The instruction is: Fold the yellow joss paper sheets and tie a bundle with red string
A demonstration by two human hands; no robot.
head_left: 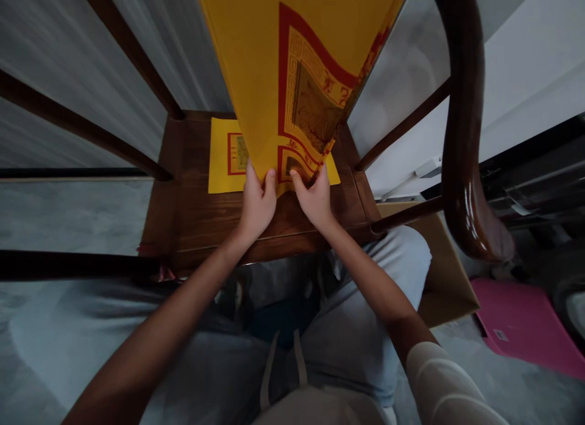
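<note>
A tall bundle of yellow paper sheets (251, 59) with red borders and printed panels stands up in front of me, its lower edge between my hands. My left hand (258, 200) grips the bottom left of the sheets, thumb on the near face and fingers hidden behind. At the bottom right edge my right hand (315, 193) holds them the same way, thumb toward me. Beneath the bundle, another yellow printed sheet (222, 160) lies flat on the wooden chair seat (205, 218); the held paper hides its middle.
Dark wooden chair rails (132, 53) rise at the left, and a thick curved armrest (466, 139) stands at the right. A cardboard box (445, 260) is beside my right knee. Farther right, a pink flat panel (525, 321) rests near the floor.
</note>
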